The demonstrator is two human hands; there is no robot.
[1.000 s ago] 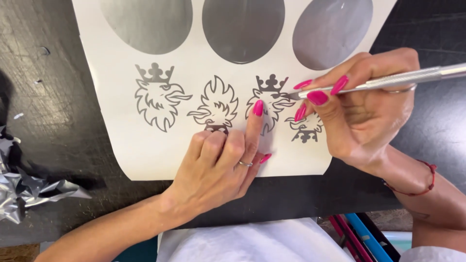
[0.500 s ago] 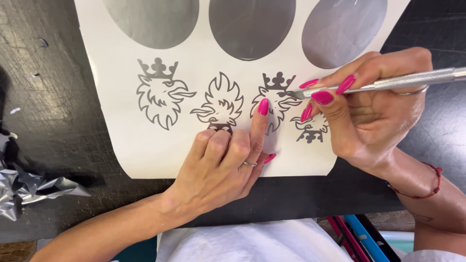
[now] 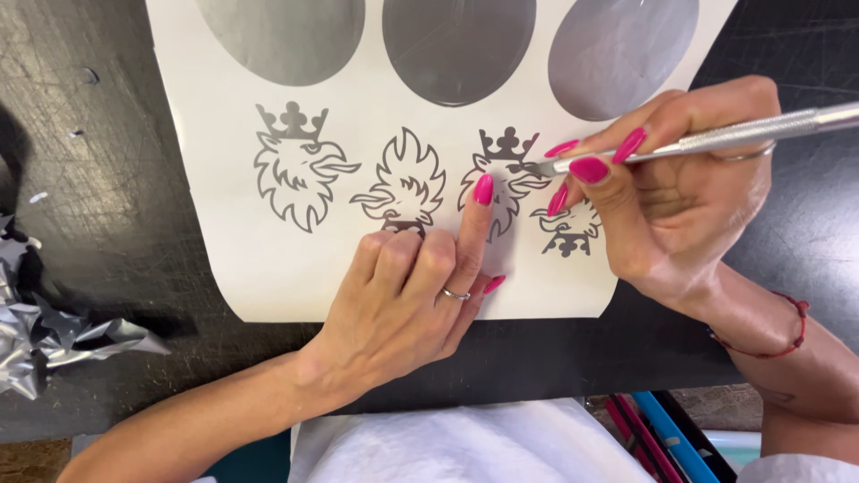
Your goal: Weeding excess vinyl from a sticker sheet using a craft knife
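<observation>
White cloth (image 3: 465,447) lies nearest, w/ red and blue pens (image 3: 653,434) at its right. Left hand (image 3: 407,300) rests knuckles-down on the white sheet (image 3: 268,268), fingers curled, holding nothing; one finger stretched out, tip pressing beside the third decal (image 3: 506,174). Right hand (image 3: 680,192) pinches a metal tool (image 3: 716,140) pen-style, tip touching that crowned griffin decal, just right of the left fingertip. Two more grey griffin decals sit left, a fourth partly under the right hand. Silver scraps (image 3: 45,340) lie far left on the dark table (image 3: 89,179). Three grey ovals (image 3: 456,45) line the sheet's far edge.
</observation>
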